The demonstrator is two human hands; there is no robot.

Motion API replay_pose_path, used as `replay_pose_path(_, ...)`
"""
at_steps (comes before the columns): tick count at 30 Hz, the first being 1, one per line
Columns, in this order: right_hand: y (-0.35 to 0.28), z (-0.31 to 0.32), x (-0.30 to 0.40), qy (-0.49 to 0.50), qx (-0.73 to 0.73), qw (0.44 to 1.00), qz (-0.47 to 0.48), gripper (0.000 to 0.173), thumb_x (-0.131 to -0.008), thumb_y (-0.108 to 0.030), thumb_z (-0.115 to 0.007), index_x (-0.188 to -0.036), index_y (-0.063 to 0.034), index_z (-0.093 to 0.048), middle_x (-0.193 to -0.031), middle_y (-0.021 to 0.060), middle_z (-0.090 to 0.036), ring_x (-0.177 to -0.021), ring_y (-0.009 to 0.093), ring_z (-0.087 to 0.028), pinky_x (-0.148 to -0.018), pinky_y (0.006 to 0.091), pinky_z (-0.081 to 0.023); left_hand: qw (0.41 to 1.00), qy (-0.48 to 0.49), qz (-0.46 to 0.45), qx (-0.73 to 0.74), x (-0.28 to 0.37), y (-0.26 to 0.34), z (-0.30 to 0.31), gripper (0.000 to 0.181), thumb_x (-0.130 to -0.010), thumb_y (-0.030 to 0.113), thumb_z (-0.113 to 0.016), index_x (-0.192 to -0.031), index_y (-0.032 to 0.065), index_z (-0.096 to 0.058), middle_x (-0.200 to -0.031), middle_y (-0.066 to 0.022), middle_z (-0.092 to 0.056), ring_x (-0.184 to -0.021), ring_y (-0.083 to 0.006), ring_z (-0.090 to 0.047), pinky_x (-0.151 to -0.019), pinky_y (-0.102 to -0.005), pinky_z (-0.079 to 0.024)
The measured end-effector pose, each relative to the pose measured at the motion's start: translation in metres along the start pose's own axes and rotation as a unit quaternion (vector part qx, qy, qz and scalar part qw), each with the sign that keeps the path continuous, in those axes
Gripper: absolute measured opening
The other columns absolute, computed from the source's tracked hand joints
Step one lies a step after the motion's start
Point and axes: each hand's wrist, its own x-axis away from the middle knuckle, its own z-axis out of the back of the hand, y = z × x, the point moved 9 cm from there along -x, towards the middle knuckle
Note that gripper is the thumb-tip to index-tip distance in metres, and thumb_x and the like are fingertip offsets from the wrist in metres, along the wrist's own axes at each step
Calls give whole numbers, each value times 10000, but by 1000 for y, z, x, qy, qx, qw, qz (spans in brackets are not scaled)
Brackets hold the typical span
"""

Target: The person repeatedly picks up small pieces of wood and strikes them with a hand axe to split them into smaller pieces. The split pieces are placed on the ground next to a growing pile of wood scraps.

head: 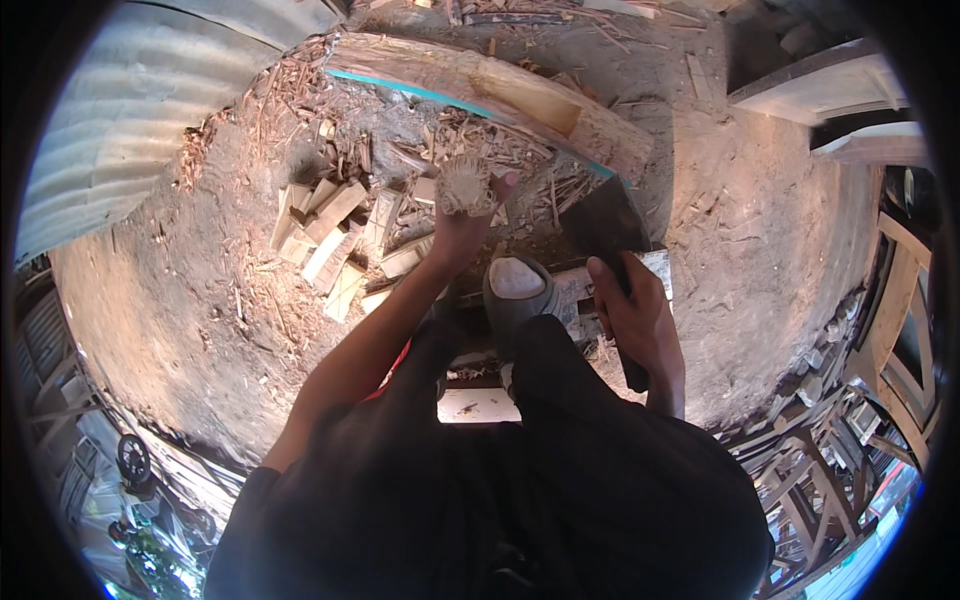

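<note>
My left hand [463, 238] grips a pale piece of wood with a frayed, fibrous end [465, 184], seen nearly end-on, so its length is hidden. In my right hand [637, 307] is the handle of a broad, dark-bladed chopping tool [606, 217], like a cleaver. Its blade points away from me, and its handle end shows below my fist. Between my hands, my shoe [517, 281] rests near a weathered board [656, 274]. Split wood pieces [330, 236] lie in a loose heap left of my left hand.
Beyond my hands lies a long, thick timber slab [480, 82] with a teal edge. Wood shavings and splinters [480, 135] litter the dirt floor [187, 300]. Corrugated metal sheeting [150, 97] borders the upper left. Wooden frames [896, 315] stand at the right.
</note>
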Motion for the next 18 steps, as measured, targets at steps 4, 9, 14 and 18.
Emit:
replay_pose_path(4, -2, 0, 1, 3, 2, 1000, -8, 391, -1039, -351, -626, -884, -1, -546, -585, 28, -519, -468, 99, -471, -449, 294, -373, 1000, -6, 18, -8, -3, 1, 0, 320, -979, 294, -713, -809, 44, -608, -741, -22, -566, -712, -138, -553, -666, -335, -470)
replay_pose_path(9, -9, -3, -1, -2, 7, 1000, -8, 390, -1034, -351, -634, -872, -4, -557, -602, 27, -531, -481, 96, -482, -454, 290, -378, 1000, 13, 18, -8, -2, -2, 1, 334, -967, 318, -727, -823, 38, -618, -745, -37, -583, -717, -162, -553, -685, -360, -465)
replay_pose_path(14, -71, 13, 3, 10, 64, 994, 83, 358, -1025, -339, -652, -916, 1, -615, -619, 17, -541, -519, 88, -486, -488, 285, -385, 996, -34, -69, 46, 1, 15, -17, 321, -958, 329, -736, -888, 30, -643, -800, -52, -614, -760, -175, -584, -709, -378, -473)
replay_pose_path(18, -127, 20, 7, -5, 42, 990, 135, 316, -1020, -302, -668, -1098, 4, -670, -678, 8, -564, -563, 85, -493, -517, 283, -392, 996, -63, -68, -2, 1, 15, -18, 240, -972, 169, -724, -1141, 8, -667, -1004, -53, -712, -919, -134, -657, -803, -327, -533)
